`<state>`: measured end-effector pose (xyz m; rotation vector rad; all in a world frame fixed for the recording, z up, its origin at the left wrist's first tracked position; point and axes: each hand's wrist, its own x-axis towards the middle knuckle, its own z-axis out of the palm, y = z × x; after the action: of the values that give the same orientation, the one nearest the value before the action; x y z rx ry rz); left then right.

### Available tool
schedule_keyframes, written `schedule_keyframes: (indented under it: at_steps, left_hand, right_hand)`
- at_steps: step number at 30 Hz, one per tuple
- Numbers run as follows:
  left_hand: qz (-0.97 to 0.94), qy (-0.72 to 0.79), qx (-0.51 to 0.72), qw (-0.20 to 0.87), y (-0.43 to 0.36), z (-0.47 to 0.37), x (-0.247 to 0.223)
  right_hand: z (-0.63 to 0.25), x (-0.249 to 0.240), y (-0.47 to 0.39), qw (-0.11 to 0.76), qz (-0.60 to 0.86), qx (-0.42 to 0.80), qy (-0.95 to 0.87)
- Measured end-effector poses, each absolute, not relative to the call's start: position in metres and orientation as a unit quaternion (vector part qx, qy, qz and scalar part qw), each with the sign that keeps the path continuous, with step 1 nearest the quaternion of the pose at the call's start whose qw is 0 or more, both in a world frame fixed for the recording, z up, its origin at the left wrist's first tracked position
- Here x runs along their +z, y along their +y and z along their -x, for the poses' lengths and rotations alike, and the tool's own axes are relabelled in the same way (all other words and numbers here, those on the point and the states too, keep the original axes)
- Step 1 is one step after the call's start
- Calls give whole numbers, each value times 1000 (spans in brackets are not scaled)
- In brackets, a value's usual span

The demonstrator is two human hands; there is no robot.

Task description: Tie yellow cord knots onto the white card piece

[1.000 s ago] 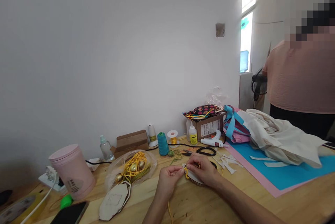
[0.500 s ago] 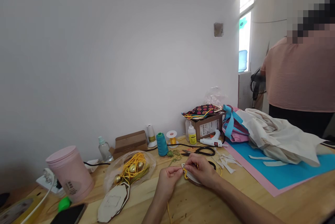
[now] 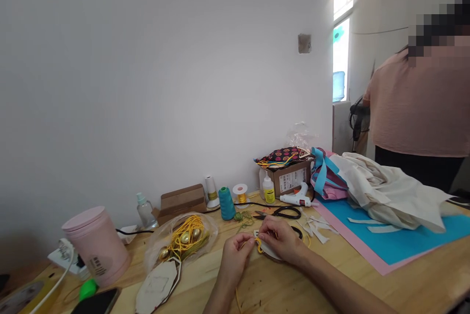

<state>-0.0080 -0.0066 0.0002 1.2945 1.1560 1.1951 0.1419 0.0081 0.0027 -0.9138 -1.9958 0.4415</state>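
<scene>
My left hand [image 3: 235, 257] is closed in a pinch on a thin yellow cord [image 3: 238, 299], whose tail hangs down past the wrist to the table. Close beside it, my right hand [image 3: 282, 239] bends over a small white piece with a dark rim [image 3: 270, 251], fingers pinched at its near-left edge. A wavy length of yellow cord [image 3: 259, 246] lies along that edge, between the two hands. The right fingers cover much of the piece. Just behind the hands lie black-handled scissors [image 3: 288, 212] and a tangle of green thread [image 3: 243, 217].
Left are a plastic bag of yellow cords and gold bells [image 3: 183, 238], white octagonal panels [image 3: 156, 284], a pink canister [image 3: 97, 245] and a phone [image 3: 97, 301]. Behind stand a teal thread cone [image 3: 226, 204], glue bottle [image 3: 269, 191] and glue gun [image 3: 296, 199]. Right, cream fabric [image 3: 392, 191]; a person stands beyond.
The view has shifted very slightly. Both hands stay together at the white piece, with only small finger movements; the right fingertips sit a little differently at the cord.
</scene>
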Motion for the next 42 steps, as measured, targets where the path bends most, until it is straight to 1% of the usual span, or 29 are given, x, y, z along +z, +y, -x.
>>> schedule_keyframes:
  at_steps: [6, 11, 16, 23, 29, 33, 39, 42]
  left_hand:
    - [-598, 454, 480, 453, -6, 10, -1]
    - [-610, 486, 448, 436, -6, 10, -1]
    - [-613, 501, 458, 404, -4, 10, -1]
    - [-593, 458, 464, 473, -5, 11, 2]
    - [-607, 488, 467, 419, -5, 13, 0]
    - [-614, 491, 464, 408, -5, 12, 0]
    - [-575, 458, 478, 481, -6, 11, 3]
    - [-573, 453, 478, 488, -6, 11, 4]
  right_hand:
    - [-142, 2, 7, 416, 377, 144, -815]
    - [-144, 2, 6, 410, 372, 130, -822]
    - [-145, 3, 5, 418, 362, 127, -823]
    - [-145, 5, 4, 427, 363, 134, -817]
    - [-140, 0, 6, 435, 369, 196, -798]
    - [-139, 0, 7, 437, 364, 221, -792]
    - [-141, 4, 6, 439, 385, 211, -784]
    - [-141, 2, 6, 429, 397, 208, -784]
